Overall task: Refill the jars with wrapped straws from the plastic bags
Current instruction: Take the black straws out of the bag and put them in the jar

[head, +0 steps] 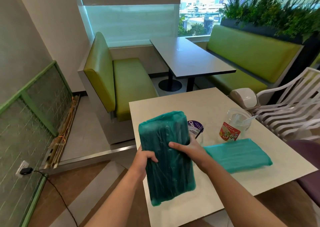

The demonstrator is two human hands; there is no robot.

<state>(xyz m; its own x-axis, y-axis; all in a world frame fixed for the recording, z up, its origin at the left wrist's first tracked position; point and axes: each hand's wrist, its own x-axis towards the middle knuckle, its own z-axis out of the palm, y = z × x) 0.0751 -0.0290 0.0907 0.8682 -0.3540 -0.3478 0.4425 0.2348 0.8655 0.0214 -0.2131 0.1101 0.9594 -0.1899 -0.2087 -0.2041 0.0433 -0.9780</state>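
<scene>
Head view, both hands [144,159] [187,148] gripping green bag [166,157] above table edge [181,214]

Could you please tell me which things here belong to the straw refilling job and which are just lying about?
Belonging to the job:
dark green bag, held by left hand and right hand
light green bag
red-labelled jar
purple-labelled jar

Just lying about:
lidded bin
white chair
</scene>
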